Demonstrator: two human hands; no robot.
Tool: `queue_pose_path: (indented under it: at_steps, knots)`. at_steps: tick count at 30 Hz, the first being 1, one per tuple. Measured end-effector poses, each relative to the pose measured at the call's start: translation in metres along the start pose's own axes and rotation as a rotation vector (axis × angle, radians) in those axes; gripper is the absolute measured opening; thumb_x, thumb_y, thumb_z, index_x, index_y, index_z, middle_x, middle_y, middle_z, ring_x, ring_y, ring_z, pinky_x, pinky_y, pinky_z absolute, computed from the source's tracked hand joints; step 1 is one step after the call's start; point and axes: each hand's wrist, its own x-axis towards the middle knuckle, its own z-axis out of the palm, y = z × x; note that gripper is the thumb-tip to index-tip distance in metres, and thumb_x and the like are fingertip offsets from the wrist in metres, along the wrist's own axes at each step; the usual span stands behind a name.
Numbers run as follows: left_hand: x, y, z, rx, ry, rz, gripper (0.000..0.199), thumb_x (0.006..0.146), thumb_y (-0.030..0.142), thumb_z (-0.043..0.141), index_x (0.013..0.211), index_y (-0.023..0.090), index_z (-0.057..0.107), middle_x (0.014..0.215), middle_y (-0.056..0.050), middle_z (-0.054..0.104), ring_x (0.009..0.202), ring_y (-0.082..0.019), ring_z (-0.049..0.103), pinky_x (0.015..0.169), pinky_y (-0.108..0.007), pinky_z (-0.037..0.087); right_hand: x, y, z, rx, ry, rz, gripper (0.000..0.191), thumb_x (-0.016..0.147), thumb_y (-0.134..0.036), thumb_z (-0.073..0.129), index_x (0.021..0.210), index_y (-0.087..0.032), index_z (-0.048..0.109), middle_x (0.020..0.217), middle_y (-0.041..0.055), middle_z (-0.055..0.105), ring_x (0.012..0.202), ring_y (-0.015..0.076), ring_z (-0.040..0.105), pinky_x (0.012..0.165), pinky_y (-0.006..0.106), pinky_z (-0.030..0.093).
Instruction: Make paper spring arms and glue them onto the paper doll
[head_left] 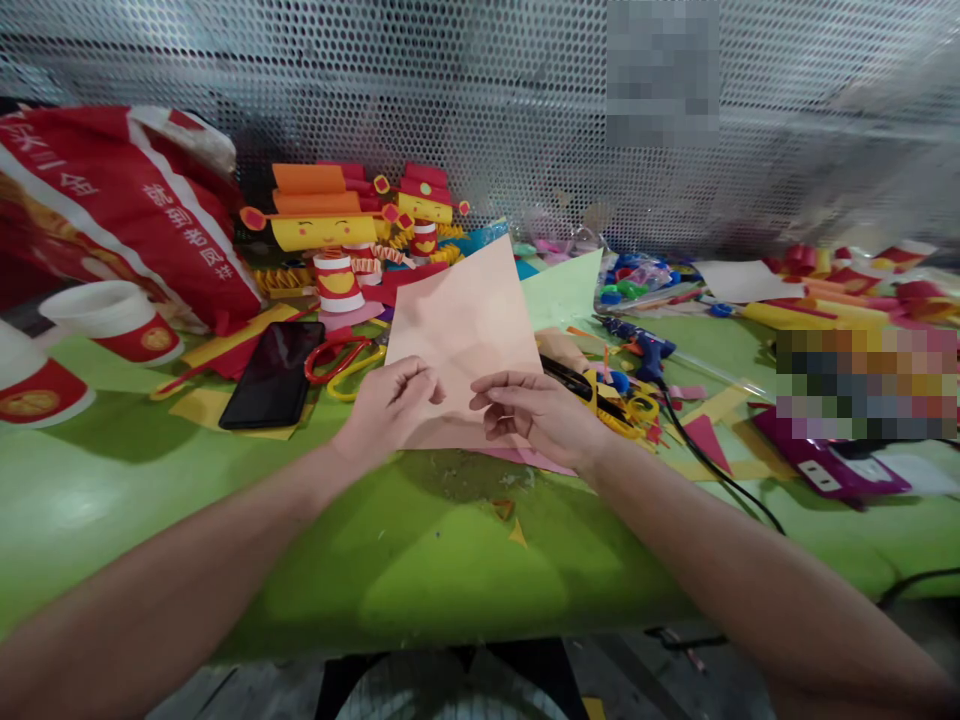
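Observation:
A light pink sheet of paper (465, 320) stands out in the middle of the green table, its far edge raised. Over its left lower part is my left hand (397, 400), its fingers curled in and pressed together; whatever they hold, if anything, is hidden. My right hand (540, 410) hovers at the sheet's right lower part, fingers apart and slightly bent, with nothing seen between them. The two hands face each other with a small gap. A pale green sheet (566, 290) shows behind the pink one.
A black phone (275, 375), red-handled scissors (334, 360) and paper cups (124, 322) lie left. Paper figures (334, 260) stand behind. To the right are a blue glue gun (641, 345) with its cable, yellow-handled scissors (626, 415) and a purple power strip (829, 460).

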Motion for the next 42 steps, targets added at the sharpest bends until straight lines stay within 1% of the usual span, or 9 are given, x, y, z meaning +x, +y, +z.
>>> queue_pose_path:
  at_steps: [4,8,12,17,20,27,32,36,42]
  knots:
    - [0.001,-0.003,-0.002,0.071,0.026,0.025,0.033,0.083,0.031,0.040,0.059,0.016,0.057,0.057,-0.001,0.060,0.056,-0.011,0.054,0.055,-0.023,0.042,0.001,0.001,-0.001,-0.010,0.007,-0.055,0.013,0.068,-0.020,0.067,0.080,-0.017,0.064,0.074,0.0010,0.067,0.053,0.0078,0.056,0.051,0.023,0.048]
    - [-0.003,0.001,0.005,-0.017,-0.072,0.036,0.024,0.082,0.032,0.048,0.072,0.016,0.063,0.066,-0.001,0.066,0.061,-0.011,0.059,0.056,-0.022,0.045,0.002,0.005,0.003,-0.098,-0.026,-0.070,0.025,0.064,-0.030,0.073,0.083,-0.017,0.063,0.075,-0.0006,0.064,0.052,0.0063,0.054,0.053,0.023,0.047]
    - [-0.006,0.004,0.013,-0.153,-0.160,-0.017,0.019,0.080,0.030,0.051,0.079,0.017,0.066,0.073,-0.002,0.069,0.067,-0.013,0.063,0.060,-0.023,0.049,0.002,0.011,0.007,-0.224,-0.052,-0.134,0.026,0.068,-0.037,0.070,0.082,-0.017,0.062,0.069,-0.0017,0.061,0.051,0.0055,0.050,0.052,0.022,0.045]
    - [-0.007,0.004,0.015,-0.163,-0.140,-0.023,0.017,0.080,0.029,0.053,0.077,0.017,0.065,0.066,0.001,0.068,0.062,-0.012,0.062,0.059,-0.022,0.049,0.001,0.013,0.010,-0.358,-0.001,-0.205,0.022,0.074,-0.037,0.063,0.083,-0.017,0.060,0.071,-0.0008,0.061,0.050,0.0052,0.048,0.048,0.021,0.041]
    - [-0.008,0.003,0.015,-0.060,-0.123,0.048,0.021,0.083,0.028,0.047,0.075,0.017,0.063,0.066,0.001,0.067,0.061,-0.011,0.060,0.056,-0.020,0.046,0.001,0.013,0.011,-0.412,0.000,-0.206,0.021,0.076,-0.036,0.060,0.082,-0.017,0.059,0.071,-0.0009,0.060,0.049,0.0051,0.048,0.046,0.021,0.040]
    - [-0.013,-0.003,0.021,0.468,-0.042,0.273,0.027,0.089,0.027,0.032,0.079,0.017,0.056,0.073,-0.004,0.059,0.065,-0.014,0.055,0.056,-0.025,0.040,0.001,0.020,0.012,-0.424,-0.034,-0.207,0.020,0.078,-0.038,0.056,0.077,-0.019,0.055,0.059,-0.0043,0.051,0.049,0.0058,0.045,0.045,0.019,0.038]
    - [-0.011,-0.007,0.023,0.561,-0.065,0.234,0.028,0.090,0.029,0.028,0.081,0.018,0.052,0.074,-0.003,0.056,0.063,-0.014,0.053,0.054,-0.026,0.037,-0.002,0.019,0.012,-0.452,-0.060,-0.220,0.023,0.078,-0.042,0.055,0.076,-0.019,0.055,0.062,-0.0033,0.052,0.053,0.0071,0.048,0.049,0.021,0.042]
    - [-0.004,-0.006,0.015,0.542,-0.047,0.164,0.022,0.085,0.025,0.033,0.071,0.019,0.048,0.064,0.000,0.052,0.055,-0.012,0.047,0.051,-0.024,0.033,-0.003,0.013,0.007,-0.534,-0.017,-0.299,0.020,0.079,-0.039,0.055,0.084,-0.020,0.060,0.072,-0.0001,0.060,0.057,0.0085,0.052,0.054,0.023,0.045]
    - [0.009,-0.010,-0.015,0.692,-0.007,0.099,0.028,0.080,0.028,0.037,0.053,0.020,0.038,0.048,0.002,0.042,0.046,-0.012,0.039,0.046,-0.026,0.026,-0.003,-0.007,-0.012,-0.972,0.077,-0.443,0.013,0.076,-0.026,0.058,0.084,-0.021,0.066,0.087,0.0060,0.068,0.077,0.0182,0.060,0.070,0.034,0.045]
